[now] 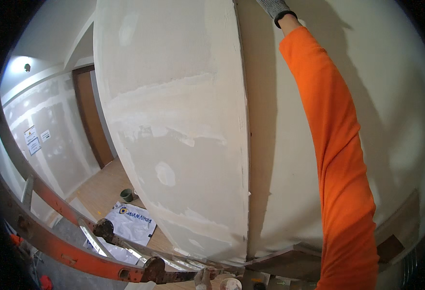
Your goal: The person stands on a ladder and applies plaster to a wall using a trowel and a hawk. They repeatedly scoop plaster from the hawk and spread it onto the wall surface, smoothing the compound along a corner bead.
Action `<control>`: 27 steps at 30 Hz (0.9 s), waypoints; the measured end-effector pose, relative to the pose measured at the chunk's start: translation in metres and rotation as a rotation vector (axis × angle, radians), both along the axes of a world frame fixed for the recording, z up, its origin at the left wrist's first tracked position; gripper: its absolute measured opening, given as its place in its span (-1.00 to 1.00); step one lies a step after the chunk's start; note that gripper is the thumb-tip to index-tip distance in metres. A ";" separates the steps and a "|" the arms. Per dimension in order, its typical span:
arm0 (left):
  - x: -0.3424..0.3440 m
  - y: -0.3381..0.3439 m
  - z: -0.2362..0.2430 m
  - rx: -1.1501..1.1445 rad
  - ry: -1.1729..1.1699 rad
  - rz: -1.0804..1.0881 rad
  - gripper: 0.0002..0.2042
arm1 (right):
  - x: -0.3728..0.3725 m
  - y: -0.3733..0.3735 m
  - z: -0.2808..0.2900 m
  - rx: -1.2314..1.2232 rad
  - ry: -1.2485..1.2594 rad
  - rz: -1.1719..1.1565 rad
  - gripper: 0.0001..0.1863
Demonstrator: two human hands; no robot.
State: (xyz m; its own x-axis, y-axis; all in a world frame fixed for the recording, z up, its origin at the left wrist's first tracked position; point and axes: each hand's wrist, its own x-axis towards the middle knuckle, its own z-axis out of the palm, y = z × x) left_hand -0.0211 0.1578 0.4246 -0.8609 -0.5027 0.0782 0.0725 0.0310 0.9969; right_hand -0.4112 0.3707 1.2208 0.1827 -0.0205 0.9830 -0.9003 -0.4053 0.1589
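Observation:
My right arm, in an orange sleeve, stretches up along the beige wall [299, 183]. My right hand [273, 7], in a grey knit glove with a dark cuff, is cut off by the top edge, so its fingers and anything in them are hidden. At the bottom edge, what looks like the gloved fingertips of my left hand [202, 279] show beside a round whitish container [231, 284]. Whether they grip anything is unclear. Between the arm and the room stands a plasterboard panel [183, 159] with patches of dried filler, its vertical edge meeting the beige wall.
An orange ladder [72, 253] with metal rungs curves through the lower left. Beyond it, a white printed sheet [131, 222] and a dark green bucket [126, 195] rest on the floor. A brown door [94, 116] and papers [32, 140] are on the far wall.

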 end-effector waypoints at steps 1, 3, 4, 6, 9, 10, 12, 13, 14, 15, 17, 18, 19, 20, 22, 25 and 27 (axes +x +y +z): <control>0.004 0.007 0.014 0.115 -0.006 0.036 -0.67 | 0.010 -0.006 -0.014 0.013 -0.020 -0.078 -0.65; 0.011 0.021 0.040 0.341 -0.015 0.109 -0.66 | 0.030 -0.009 -0.055 0.037 -0.062 -0.237 -0.64; 0.010 0.020 0.030 0.333 -0.011 0.131 -0.65 | 0.031 -0.013 -0.071 0.085 -0.009 0.009 -0.63; 0.006 0.017 -0.004 0.316 -0.009 0.176 -0.64 | 0.028 -0.007 -0.118 0.045 -0.093 -0.004 -0.63; -0.007 0.019 -0.017 0.123 -0.003 0.067 -0.63 | -0.009 0.032 -0.191 0.028 -0.221 -0.702 -0.61; -0.004 0.016 -0.020 0.053 -0.008 0.042 -0.62 | 0.000 0.025 -0.227 0.057 -0.240 -0.590 -0.61; 0.001 0.007 -0.029 -0.095 -0.023 -0.013 -0.61 | 0.004 0.023 -0.293 0.122 -0.329 -0.507 -0.58; -0.003 0.007 -0.035 -0.164 -0.023 -0.059 -0.61 | 0.001 0.028 -0.323 0.133 -0.365 -0.552 -0.57; -0.010 0.002 -0.050 -0.138 -0.013 -0.098 -0.60 | -0.002 0.030 -0.353 0.142 -0.403 -0.587 -0.55; -0.019 0.000 -0.062 -0.032 -0.061 -0.102 -0.62 | -0.003 0.033 -0.388 0.186 -0.472 -0.655 -0.53; -0.031 0.004 -0.071 0.170 -0.159 -0.085 -0.65 | 0.005 0.036 -0.447 0.263 -0.552 -0.717 -0.52; -0.037 0.015 -0.048 0.145 -0.207 -0.102 -0.65 | 0.011 0.042 -0.475 0.295 -0.570 -0.726 -0.53; -0.036 0.014 -0.041 0.124 -0.197 -0.102 -0.65 | 0.024 0.032 -0.493 0.242 -0.486 -0.619 -0.56; -0.037 0.013 -0.040 0.108 -0.184 -0.117 -0.65 | 0.034 0.029 -0.509 0.185 -0.398 -0.528 -0.58; -0.041 0.021 -0.027 0.083 -0.205 -0.113 -0.65 | 0.040 0.040 -0.552 0.304 -0.426 -0.546 -0.62; -0.043 0.032 -0.008 0.048 -0.242 -0.117 -0.65 | 0.046 0.050 -0.610 0.376 -0.477 -0.517 -0.62; -0.039 0.028 -0.024 0.068 -0.227 -0.125 -0.65 | 0.049 0.050 -0.650 0.429 -0.529 -0.505 -0.62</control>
